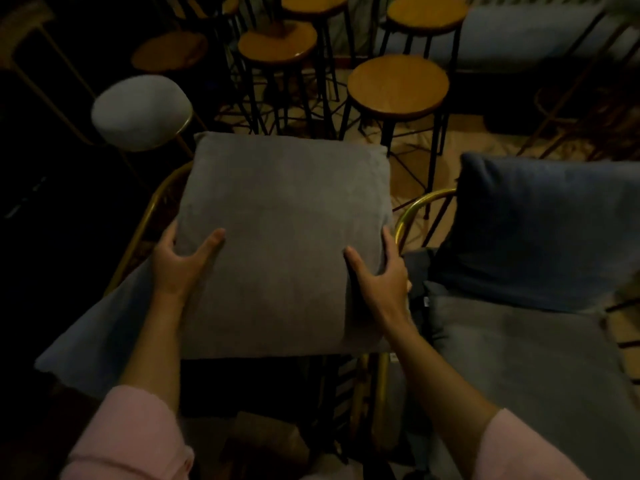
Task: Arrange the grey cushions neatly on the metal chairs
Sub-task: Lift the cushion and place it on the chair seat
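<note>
A square grey cushion (287,237) fills the middle of the view, held over a gold metal chair (149,220). My left hand (183,261) grips its left edge, thumb on top. My right hand (377,271) grips its right edge the same way. Under it lies a flatter grey seat cushion (100,337) that sticks out to the lower left. On the neighbouring gold metal chair (419,206) to the right, a blue-grey cushion (547,233) leans upright at the back and a grey seat cushion (519,368) lies flat in front of it.
Several round wooden stools on black legs (398,86) crowd the floor beyond the chairs. A white padded stool with a gold frame (138,110) stands at the upper left. A long pale bench or sofa (519,32) runs along the far right. The room is dim.
</note>
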The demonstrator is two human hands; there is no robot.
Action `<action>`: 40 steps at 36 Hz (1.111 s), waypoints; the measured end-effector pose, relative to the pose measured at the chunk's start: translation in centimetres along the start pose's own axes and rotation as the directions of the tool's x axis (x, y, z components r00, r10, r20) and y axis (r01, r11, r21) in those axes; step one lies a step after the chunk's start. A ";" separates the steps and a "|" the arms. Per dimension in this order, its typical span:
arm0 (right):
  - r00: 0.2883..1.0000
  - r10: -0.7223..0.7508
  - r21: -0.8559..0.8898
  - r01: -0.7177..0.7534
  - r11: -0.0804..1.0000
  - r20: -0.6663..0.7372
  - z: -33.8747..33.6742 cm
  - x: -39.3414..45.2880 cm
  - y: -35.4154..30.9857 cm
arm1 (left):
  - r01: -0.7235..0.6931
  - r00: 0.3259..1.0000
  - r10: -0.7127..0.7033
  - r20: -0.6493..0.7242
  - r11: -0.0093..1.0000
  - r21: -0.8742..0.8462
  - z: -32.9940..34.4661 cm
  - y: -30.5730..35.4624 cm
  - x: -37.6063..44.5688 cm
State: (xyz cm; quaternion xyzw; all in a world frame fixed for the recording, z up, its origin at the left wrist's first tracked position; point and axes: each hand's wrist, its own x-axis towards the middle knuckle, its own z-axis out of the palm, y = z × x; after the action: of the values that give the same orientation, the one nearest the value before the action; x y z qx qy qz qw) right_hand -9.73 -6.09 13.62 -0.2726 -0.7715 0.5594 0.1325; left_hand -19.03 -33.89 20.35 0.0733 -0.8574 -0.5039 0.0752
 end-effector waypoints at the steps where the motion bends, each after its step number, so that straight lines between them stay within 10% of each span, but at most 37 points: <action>1: 0.999 -0.023 -0.054 0.021 0.998 -0.040 -1.9 -0.4 -0.1 | -0.015 1.000 0.015 -0.001 1.000 -0.024 0.8 0.6 -1.2; 12: 0.866 -0.233 -0.277 0.115 0.954 -0.442 -25.7 -5.7 4.8 | -0.086 0.990 0.118 0.082 0.943 -0.322 16.3 7.3 -18.9; 24: 0.723 -0.105 -0.328 -0.175 0.929 -0.683 -41.6 -12.9 16.4 | 0.014 0.897 0.085 0.433 0.975 -0.220 29.2 8.1 -35.0; 28: 0.792 0.120 -0.318 -0.373 0.872 -0.599 -41.8 -13.7 20.3 | 0.037 0.843 0.009 0.538 0.997 -0.074 30.8 5.9 -36.5; 33: 0.862 0.496 -0.508 -0.475 0.719 -0.105 -39.3 -14.5 25.3 | -0.135 0.707 -0.115 0.698 0.947 0.292 31.8 2.2 -38.5; 40: 0.868 0.484 -0.543 -0.460 0.703 -0.109 -37.7 -15.4 25.5 | -0.133 0.683 -0.195 0.704 0.914 0.383 31.5 1.0 -38.7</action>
State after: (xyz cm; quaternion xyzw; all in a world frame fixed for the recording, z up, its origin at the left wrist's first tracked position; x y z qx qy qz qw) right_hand 28.96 20.75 4.05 -0.4754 -0.8061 0.3329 -0.1156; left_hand 12.39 1.25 3.97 -0.1046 -0.8988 -0.3040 -0.2980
